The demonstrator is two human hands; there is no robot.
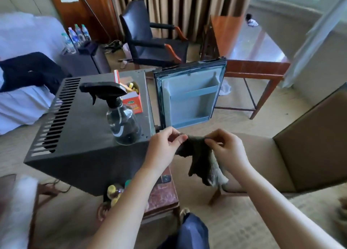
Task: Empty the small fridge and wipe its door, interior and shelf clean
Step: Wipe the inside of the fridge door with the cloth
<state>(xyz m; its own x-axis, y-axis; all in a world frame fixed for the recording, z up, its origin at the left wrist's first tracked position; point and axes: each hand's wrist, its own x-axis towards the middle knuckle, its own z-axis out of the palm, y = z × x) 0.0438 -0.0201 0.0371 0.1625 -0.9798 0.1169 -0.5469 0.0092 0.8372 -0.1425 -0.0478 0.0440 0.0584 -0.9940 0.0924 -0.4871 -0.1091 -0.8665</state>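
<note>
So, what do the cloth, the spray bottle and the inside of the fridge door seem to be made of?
The cloth looks like dark grey microfibre or terry: fuzzy nap, hanging limp. The spray bottle has a clear, glossy body, probably plastic, though glass is possible, with a matte black plastic trigger head. The door liner looks like smooth, pale moulded plastic, shelves included.

orange box (132, 102) print blurred, nothing legible

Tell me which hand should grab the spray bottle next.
Probably left: the left hand is beside the spray bottle on the fridge top; the right hand, farther away, pinches the cloth and could keep it.
</note>
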